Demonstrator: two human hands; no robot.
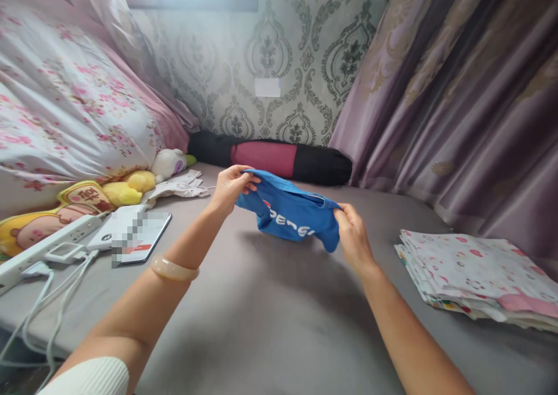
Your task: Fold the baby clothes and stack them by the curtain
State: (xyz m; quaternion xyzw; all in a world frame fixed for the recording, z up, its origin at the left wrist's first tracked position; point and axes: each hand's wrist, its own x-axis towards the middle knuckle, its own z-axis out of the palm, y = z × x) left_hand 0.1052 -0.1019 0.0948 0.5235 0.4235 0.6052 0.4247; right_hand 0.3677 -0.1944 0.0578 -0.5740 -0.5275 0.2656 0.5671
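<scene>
A small blue shirt [288, 213] with white lettering that reads like "PEPSI" hangs in the air above the grey bed sheet [244, 325]. Its upper edge is stretched between both hands, and the lower part droops in folds. My left hand [233, 187] pinches the upper left corner between thumb and fingers. At the opposite end, my right hand [352, 232] is closed on the right corner. A pale bangle [175, 269] circles my left forearm. Beneath the shirt, a soft shadow falls on the sheet.
Folded patterned cloths [475, 273] are stacked at right. Left are a power strip [47, 252] with white cables, a tablet-like device [146, 241], plush toys [131, 187] and a crumpled white cloth [178, 187]. A black-and-maroon roll [264, 159] lies along the wall; curtains hang both sides.
</scene>
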